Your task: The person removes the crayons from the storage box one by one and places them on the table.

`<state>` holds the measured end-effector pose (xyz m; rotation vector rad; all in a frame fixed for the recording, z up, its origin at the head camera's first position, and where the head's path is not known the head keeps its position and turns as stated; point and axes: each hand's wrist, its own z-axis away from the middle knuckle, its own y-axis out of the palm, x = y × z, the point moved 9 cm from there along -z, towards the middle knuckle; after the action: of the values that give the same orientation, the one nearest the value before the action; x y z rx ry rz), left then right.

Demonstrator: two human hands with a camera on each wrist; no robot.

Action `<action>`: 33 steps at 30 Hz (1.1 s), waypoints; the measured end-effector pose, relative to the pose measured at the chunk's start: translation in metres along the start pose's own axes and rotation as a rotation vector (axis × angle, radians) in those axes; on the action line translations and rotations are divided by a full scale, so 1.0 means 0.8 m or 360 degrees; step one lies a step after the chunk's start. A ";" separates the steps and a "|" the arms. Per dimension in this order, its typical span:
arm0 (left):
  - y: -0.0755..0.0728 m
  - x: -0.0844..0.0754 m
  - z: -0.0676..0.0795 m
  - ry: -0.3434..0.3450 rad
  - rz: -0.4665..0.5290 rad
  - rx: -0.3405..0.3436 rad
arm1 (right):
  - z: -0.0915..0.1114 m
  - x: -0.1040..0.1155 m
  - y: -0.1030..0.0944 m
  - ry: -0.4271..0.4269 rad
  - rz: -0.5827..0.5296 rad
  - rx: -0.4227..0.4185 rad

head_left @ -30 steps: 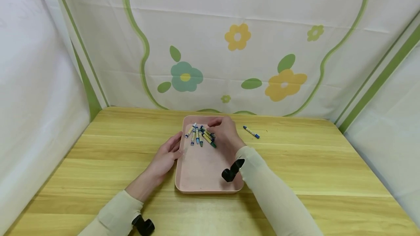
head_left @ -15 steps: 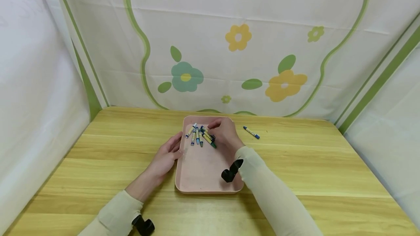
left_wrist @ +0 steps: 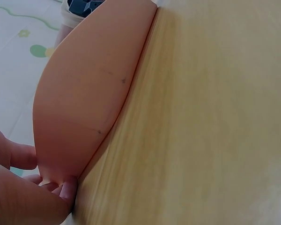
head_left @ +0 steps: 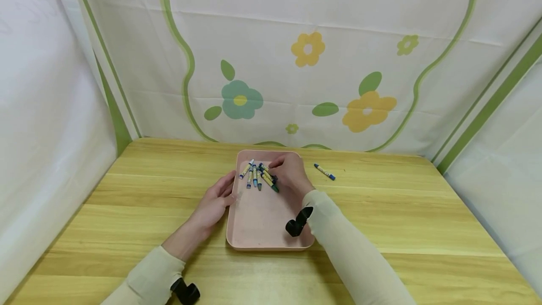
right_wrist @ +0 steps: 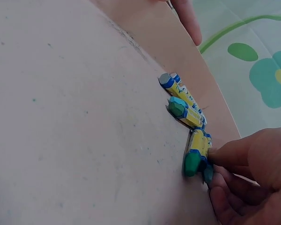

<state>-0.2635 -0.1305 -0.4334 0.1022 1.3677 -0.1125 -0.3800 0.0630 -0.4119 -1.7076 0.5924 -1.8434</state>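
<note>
Hands (head_left: 213, 202) (head_left: 291, 173) bracket the crayons (head_left: 255, 176) in the pink tray (head_left: 264, 225), the right touching

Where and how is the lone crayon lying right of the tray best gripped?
Pinch the crayon at mid-length, probably best from above, across its long sides: it is slim and lies flat on the table, apart from the tray, both sides exposed.

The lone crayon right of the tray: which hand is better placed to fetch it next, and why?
Probably the right hand: it is nearer the lone crayon, though now touching crayons inside the tray. The left hand is farther off, holding the tray's left side.
</note>
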 end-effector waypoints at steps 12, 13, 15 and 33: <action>0.000 0.000 0.000 -0.0006 0.0006 -0.0014 | -0.001 0.000 0.004 -0.0007 0.0066 0.0027; 0.000 0.000 0.000 -0.0006 0.0005 -0.0013 | -0.001 0.000 0.004 0.0007 0.0062 0.0030; 0.000 0.001 0.000 -0.0008 0.0005 -0.0011 | 0.000 -0.001 0.003 0.0033 0.0047 0.0033; -0.001 0.001 -0.001 -0.0008 0.0023 -0.0004 | 0.013 0.004 -0.007 0.0062 -0.0099 0.0089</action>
<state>-0.2640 -0.1310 -0.4345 0.1094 1.3618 -0.0991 -0.3701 0.0654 -0.4049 -1.6743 0.5038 -1.9221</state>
